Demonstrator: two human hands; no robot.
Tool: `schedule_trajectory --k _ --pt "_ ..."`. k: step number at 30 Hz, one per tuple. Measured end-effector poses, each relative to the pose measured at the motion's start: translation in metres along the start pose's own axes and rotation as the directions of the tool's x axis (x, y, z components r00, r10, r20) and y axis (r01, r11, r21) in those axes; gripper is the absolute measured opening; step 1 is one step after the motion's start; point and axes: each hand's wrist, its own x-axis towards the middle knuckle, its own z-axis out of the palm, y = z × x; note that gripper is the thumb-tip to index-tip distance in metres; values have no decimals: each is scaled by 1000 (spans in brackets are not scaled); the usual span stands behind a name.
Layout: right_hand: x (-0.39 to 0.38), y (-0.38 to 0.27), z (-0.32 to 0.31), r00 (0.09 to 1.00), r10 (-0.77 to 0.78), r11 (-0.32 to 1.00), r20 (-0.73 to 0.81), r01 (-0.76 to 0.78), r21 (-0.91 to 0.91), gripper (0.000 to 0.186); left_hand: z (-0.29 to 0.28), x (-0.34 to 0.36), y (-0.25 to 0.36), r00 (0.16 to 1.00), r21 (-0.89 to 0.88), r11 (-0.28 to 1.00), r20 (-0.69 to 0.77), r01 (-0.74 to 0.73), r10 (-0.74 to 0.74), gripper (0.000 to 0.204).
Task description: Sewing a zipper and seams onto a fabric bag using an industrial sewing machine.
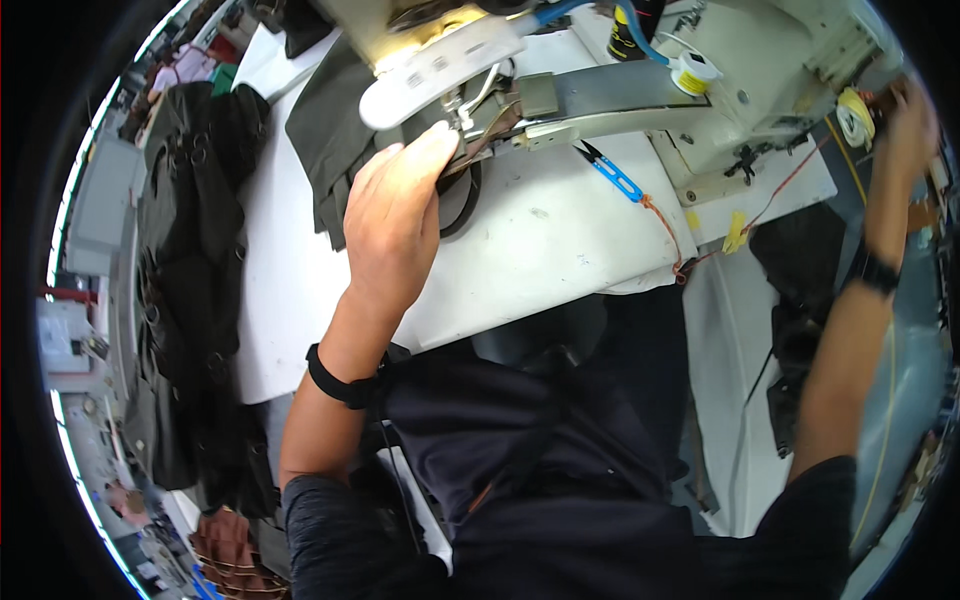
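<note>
My left hand (392, 225) is at the presser foot (462, 110) of a sewing machine, its fingers drawn together on dark grey-green fabric (330, 150). The fabric spreads over the white table to the left of the hand. A dark strap (468, 205) curves down beside the wrist side of that hand. Above it the machine's white lamp-lit head (440, 75) hides part of the stitching area. Far out to the right, my right hand (908, 135) is raised at the machine's end, near a pale yellow coil (855, 118). Motion blurs its fingers.
Blue thread snips (612, 172) lie on the white table (520, 270), tied to an orange cord. A white-and-yellow spool (693, 74) rests by the machine arm (630, 95). Dark bags or garments (190, 270) hang along the left edge. More dark fabric (800, 255) hangs at right.
</note>
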Motion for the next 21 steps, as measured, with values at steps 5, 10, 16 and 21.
schedule_trajectory --k 5,10,16,21 --pt "-172 -116 -12 800 -483 847 355 326 420 20 -2 -2 4 999 55 998 36 -37 35 39" --pt "-269 -165 80 682 -397 886 614 109 451 10 -2 1 3 1000 11 1000 23 -6 6 40" --pt "-284 -173 102 603 -73 803 795 -437 405 18 2 -2 1 1000 -43 999 -12 28 -29 41" --pt "-311 -170 118 829 -267 955 491 160 249 20 4 -4 1 997 -96 993 -39 62 -66 40"
